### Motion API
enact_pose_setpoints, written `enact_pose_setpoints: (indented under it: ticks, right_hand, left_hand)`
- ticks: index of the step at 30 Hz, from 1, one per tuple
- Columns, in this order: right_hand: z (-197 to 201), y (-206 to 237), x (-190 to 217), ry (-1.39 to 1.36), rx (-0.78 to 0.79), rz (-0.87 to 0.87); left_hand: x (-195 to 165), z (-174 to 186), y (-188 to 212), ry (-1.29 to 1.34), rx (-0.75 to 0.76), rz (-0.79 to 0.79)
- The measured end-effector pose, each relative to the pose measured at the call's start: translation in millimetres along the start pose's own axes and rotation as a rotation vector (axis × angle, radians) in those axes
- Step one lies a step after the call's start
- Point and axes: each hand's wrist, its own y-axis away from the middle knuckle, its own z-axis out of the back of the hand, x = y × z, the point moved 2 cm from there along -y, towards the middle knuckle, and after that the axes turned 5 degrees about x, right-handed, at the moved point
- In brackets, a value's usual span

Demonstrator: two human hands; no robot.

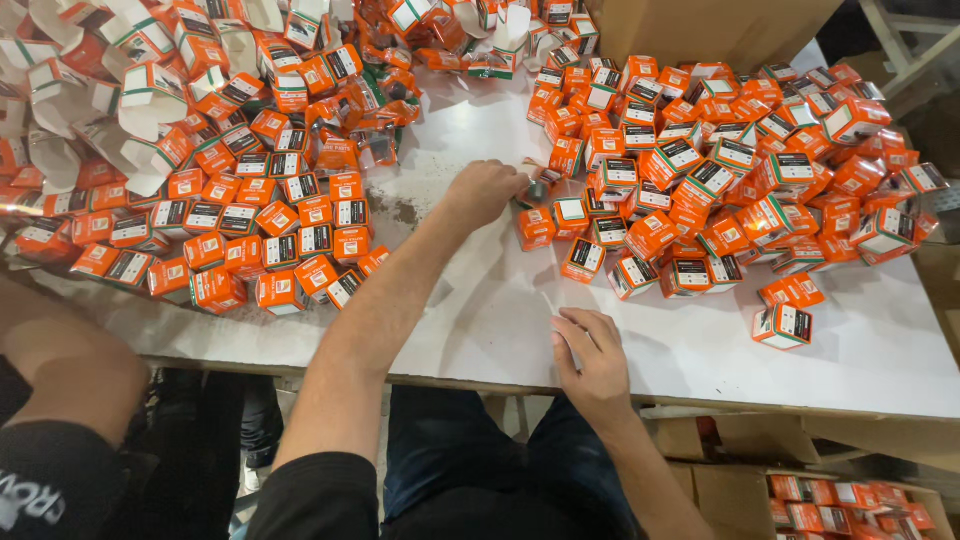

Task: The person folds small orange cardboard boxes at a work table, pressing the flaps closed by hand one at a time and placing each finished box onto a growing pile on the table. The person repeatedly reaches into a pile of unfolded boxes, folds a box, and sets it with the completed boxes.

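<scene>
Orange cardboard cartons (700, 180), small, light, crushable: grip by flat sides. Left hand (487, 190) curled on small grey part (535, 190); right hand (592, 355) flat, empty, on white tabletop (500, 310).

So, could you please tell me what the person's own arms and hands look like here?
Both forearms are bare, with no gloves, rings or watch visible on the left hand or the right hand. A short black sleeve covers the left upper arm; the right arm shows no sleeve in view. Dark blue trousers show below.
</scene>
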Motion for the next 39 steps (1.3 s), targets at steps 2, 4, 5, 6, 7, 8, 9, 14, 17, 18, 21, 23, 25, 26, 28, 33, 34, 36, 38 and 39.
enact_pose_setpoints:
  ticks: [2, 4, 5, 6, 7, 8, 9, 14, 17, 18, 21, 23, 25, 26, 28, 33, 34, 36, 38, 39]
  right_hand:
    - [3, -2, 1, -0.041, -0.027, -0.014]
    - [5, -6, 5, -0.071, -0.032, -0.027]
    - [6, -9, 7, -0.067, -0.037, -0.004]
    - [7, -13, 8, -0.063, -0.042, 0.017]
    - [7, -16, 10, -0.06, -0.049, 0.036]
    - [5, -22, 12, -0.049, -0.032, 0.091]
    - [-1, -30, 12, -0.04, -0.014, 0.144]
    - [-36, -40, 16, -0.155, 0.119, 0.268]
    - [-42, -29, 6, -0.11, 0.258, 0.004]
    - [-40, -25, 1, -0.123, 0.306, -0.111]
    - [-25, -14, -1, 0.216, 0.187, 0.024]
    - [-22, -11, 3, 0.397, 0.16, 0.157]
    - [-24, -11, 6, 0.414, 0.266, 0.164]
    - [-24, -13, 7, 0.358, 0.254, 0.155]
    - [-24, -15, 9, 0.255, 0.224, 0.146]
    - [-29, -17, 3, 0.164, 0.361, -0.101]
    - [-30, -16, 2, 0.117, 0.446, -0.184]
    - [-29, -14, 3, 0.112, 0.447, -0.188]
    - [-26, -15, 7, 0.13, 0.354, -0.076]
    - [-23, -16, 11, 0.153, 0.262, 0.035]
  left_hand:
    - [6, 6, 10, -0.11, 0.019, 0.074]
    - [2, 24, 28, -0.047, -0.124, 0.094]
    - [-3, 35, 39, -0.017, -0.197, 0.104]
    - [-10, 44, 51, 0.029, -0.159, 0.131]
    - [-21, 52, 65, 0.076, -0.119, 0.157]
    - [-33, 58, 79, 0.124, -0.075, 0.183]
    - [-46, 64, 89, 0.23, -0.012, 0.155]
    - [-95, 71, 123, 0.877, 0.128, 0.1]
    - [-74, 83, 126, 0.508, 0.044, 0.141]
    - [-56, 91, 125, 0.43, -0.048, 0.125]
    - [23, 128, 120, 0.197, -0.365, 0.286]
    - [76, 156, 125, -0.02, -0.55, 0.448]
    - [116, 176, 130, -0.312, -0.563, 0.571]
    - [131, 183, 132, -0.375, -0.553, 0.606]
    - [147, 189, 138, -0.464, -0.561, 0.614]
    - [162, 184, 148, -0.597, -0.342, 0.87]
    - [163, 180, 151, -0.611, -0.292, 0.904]
    - [161, 178, 154, -0.72, -0.316, 0.85]
    - [156, 180, 155, -0.803, -0.427, 0.738]
    - [150, 184, 157, -0.827, -0.522, 0.652]
